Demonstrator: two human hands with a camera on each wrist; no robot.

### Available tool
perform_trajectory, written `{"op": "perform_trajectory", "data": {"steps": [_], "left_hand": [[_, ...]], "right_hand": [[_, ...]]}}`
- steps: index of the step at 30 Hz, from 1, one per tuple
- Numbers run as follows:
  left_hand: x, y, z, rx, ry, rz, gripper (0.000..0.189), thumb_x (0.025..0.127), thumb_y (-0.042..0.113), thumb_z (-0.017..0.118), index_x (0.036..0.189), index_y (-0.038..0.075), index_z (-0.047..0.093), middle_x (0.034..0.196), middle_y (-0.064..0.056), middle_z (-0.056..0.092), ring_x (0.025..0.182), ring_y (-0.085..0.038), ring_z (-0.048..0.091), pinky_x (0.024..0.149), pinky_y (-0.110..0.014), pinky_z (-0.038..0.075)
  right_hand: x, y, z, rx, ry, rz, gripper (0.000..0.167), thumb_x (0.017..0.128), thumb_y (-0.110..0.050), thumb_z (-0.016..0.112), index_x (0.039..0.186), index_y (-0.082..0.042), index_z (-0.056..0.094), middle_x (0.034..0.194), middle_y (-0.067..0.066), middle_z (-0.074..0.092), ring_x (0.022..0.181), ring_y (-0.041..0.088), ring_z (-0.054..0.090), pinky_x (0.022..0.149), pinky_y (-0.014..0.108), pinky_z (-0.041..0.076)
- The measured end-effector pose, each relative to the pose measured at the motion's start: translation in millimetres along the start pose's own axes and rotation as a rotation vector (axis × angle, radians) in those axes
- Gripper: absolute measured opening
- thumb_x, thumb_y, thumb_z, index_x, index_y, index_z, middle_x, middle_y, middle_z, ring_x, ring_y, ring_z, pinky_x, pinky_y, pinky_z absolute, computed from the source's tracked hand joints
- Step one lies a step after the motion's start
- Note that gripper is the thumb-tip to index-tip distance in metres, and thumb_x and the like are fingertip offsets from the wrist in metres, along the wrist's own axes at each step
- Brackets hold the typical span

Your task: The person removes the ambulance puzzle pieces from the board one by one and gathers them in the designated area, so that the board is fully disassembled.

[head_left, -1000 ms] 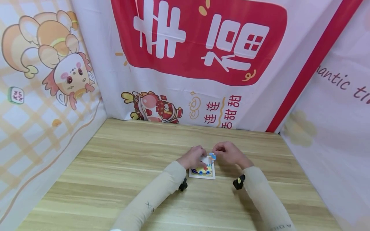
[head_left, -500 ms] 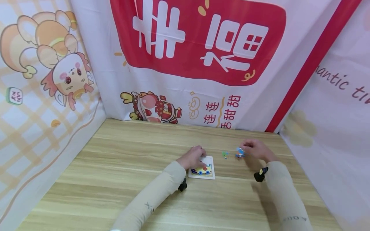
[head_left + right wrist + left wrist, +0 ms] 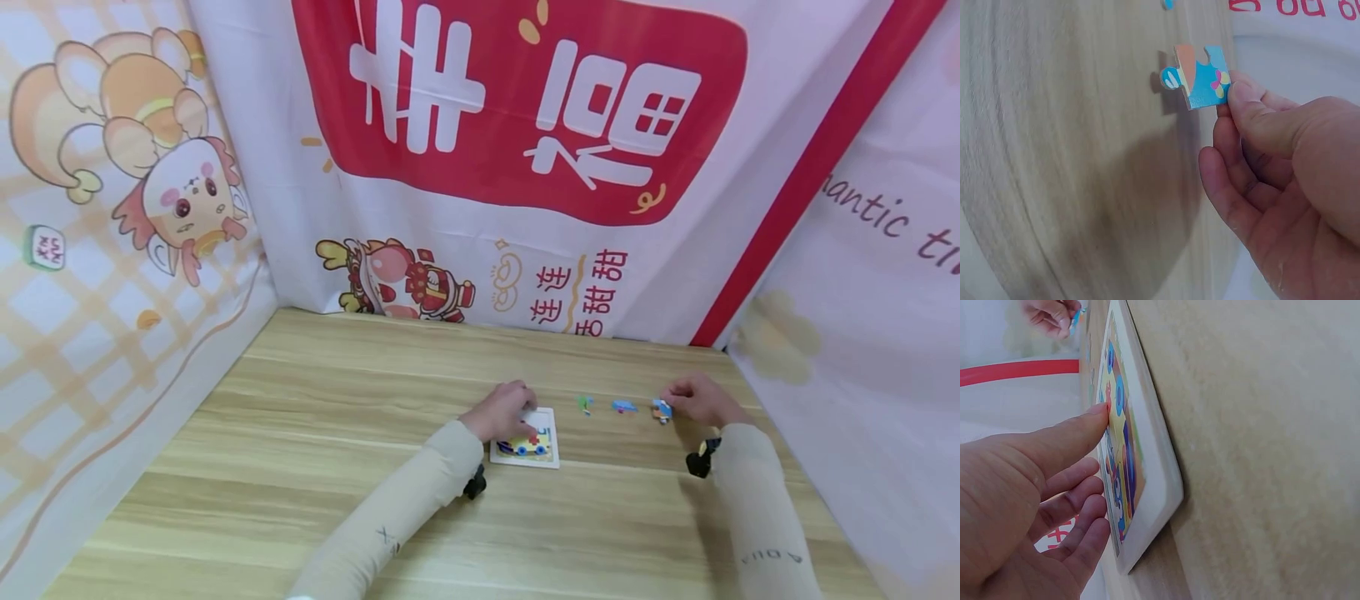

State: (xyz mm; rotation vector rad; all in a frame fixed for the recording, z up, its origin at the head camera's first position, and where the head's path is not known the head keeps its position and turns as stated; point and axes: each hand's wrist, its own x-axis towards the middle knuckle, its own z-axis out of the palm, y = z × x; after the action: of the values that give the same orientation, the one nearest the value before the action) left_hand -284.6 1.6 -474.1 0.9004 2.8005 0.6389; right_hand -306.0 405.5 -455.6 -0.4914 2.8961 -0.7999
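Right fingers (image 3: 1246, 95) pinch a piece (image 3: 1202, 82) by its edge, far from parted left fingers (image 3: 1072, 500) on a puzzle (image 3: 1159, 481).

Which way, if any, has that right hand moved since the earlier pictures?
Yes: in the head view, the right hand moved rightward, towards the red wall stripe.

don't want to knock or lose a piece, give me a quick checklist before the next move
1. Held puzzle piece pinched by the right hand: ok, at one edge.
2. Held puzzle piece clear of the table: cannot tell.
3. Left hand at the puzzle board: ok, over its upper left part in the head view.
4. Green piece and blue piece apart: ok, a gap shows.
5. All pieces on the puzzle board: not ok.
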Motion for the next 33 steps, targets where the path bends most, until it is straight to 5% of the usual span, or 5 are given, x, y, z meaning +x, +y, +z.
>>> {"op": "perform_trajectory", "data": {"steps": [5, 17, 22, 28, 33], "left_hand": [[0.1, 0.1, 0.2, -0.006, -0.001, -0.004, 0.045, 0.090, 0.030, 0.086, 0.126, 0.006, 0.072, 0.121, -0.007, 0.067, 0.112, -0.020, 0.063, 0.103, -0.032, 0.053], [3.6, 1.6, 2.8, -0.023, -0.008, -0.003, 0.045, 0.090, 0.030, 0.086, 0.126, 0.006, 0.072, 0.121, -0.007, 0.067, 0.112, -0.019, 0.063, 0.103, -0.032, 0.054], [3.3, 2.7, 0.7, -0.034, -0.018, -0.006, 0.045, 0.090, 0.029, 0.086, 0.126, 0.006, 0.072, 0.120, -0.006, 0.067, 0.110, -0.019, 0.063, 0.102, -0.032, 0.054], [1.2, 1.0, -4.9, -0.060, -0.037, 0.007, 0.046, 0.092, 0.028, 0.085, 0.129, 0.005, 0.070, 0.122, -0.006, 0.066, 0.111, -0.019, 0.061, 0.103, -0.032, 0.053], [-2.3, -8.6, -9.0, -0.077, -0.060, 0.010, 0.047, 0.094, 0.029, 0.082, 0.134, 0.009, 0.069, 0.129, -0.003, 0.065, 0.119, -0.019, 0.060, 0.109, -0.035, 0.051]], "right_hand": [[-2.8, 8.0, 4.7, -0.015, 0.018, 0.069, 0.012, 0.102, -0.007, 0.067, 0.096, 0.000, 0.074, 0.085, 0.005, 0.066, 0.080, 0.010, 0.051, 0.075, 0.023, 0.043], [-5.4, 15.5, 16.3, -0.023, 0.114, 0.008, 0.012, 0.099, -0.007, 0.072, 0.093, 0.002, 0.077, 0.087, 0.011, 0.075, 0.080, 0.004, 0.054, 0.075, 0.021, 0.046], [-1.5, 14.2, 15.6, -0.038, 0.110, 0.064, 0.012, 0.099, -0.011, 0.073, 0.100, 0.000, 0.077, 0.094, 0.011, 0.078, 0.085, 0.010, 0.062, 0.080, 0.025, 0.050], [14.0, -11.2, 16.2, -0.067, 0.057, 0.102, 0.024, 0.101, -0.019, 0.072, 0.114, 0.001, 0.076, 0.109, 0.017, 0.078, 0.103, 0.030, 0.072, 0.096, 0.051, 0.057], [32.2, -48.4, 30.8, -0.048, -0.008, 0.039, 0.026, 0.101, -0.017, 0.072, 0.119, 0.002, 0.074, 0.109, 0.016, 0.077, 0.101, 0.028, 0.072, 0.094, 0.049, 0.058]]}}
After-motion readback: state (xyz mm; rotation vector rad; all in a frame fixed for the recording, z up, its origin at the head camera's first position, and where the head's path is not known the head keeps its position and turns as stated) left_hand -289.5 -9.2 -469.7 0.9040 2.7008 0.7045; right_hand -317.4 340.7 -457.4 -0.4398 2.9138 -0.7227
